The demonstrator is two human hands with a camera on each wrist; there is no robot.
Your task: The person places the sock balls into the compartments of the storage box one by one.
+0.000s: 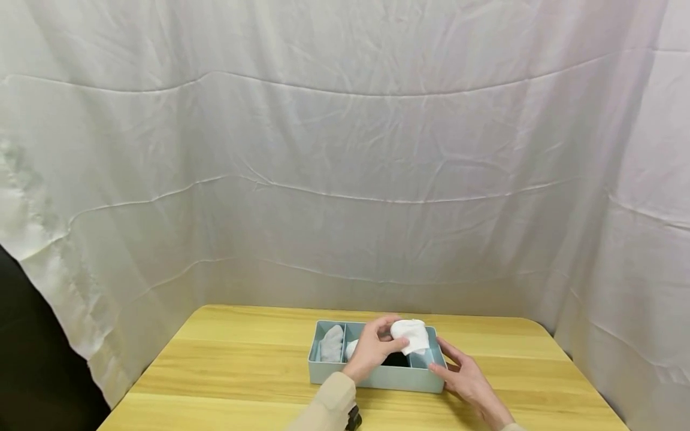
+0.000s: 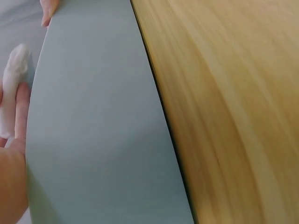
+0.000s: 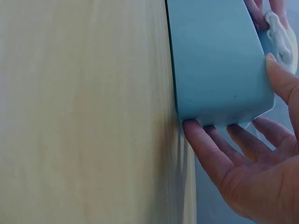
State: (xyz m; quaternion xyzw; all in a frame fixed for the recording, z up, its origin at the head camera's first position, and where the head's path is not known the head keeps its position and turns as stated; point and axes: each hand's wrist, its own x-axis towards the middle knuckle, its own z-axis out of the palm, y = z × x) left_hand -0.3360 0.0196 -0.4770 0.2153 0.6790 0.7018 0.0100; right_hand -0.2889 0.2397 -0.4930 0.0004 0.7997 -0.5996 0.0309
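A pale blue divided box [image 1: 377,378] stands on the wooden table [image 1: 242,359]. Over its middle compartments my left hand [image 1: 374,347] pinches a rolled white sock [image 1: 411,334]. My right hand [image 1: 463,374] lies with straight fingers against the box's right end. The right wrist view shows that hand [image 3: 247,158] along the end wall of the box [image 3: 215,60], thumb at the rim, with the sock [image 3: 280,37] beyond. In the left wrist view, the sock [image 2: 14,84] shows beside my left hand [image 2: 11,163], behind the box's front wall [image 2: 93,130].
A grey sock [image 1: 331,344] fills the box's left compartment, with a white item [image 1: 351,348] next to it and something dark [image 1: 396,360] under my left hand. White cloth [image 1: 345,149] hangs behind and beside the table. A dark shape [image 1: 32,359] stands at the far left.
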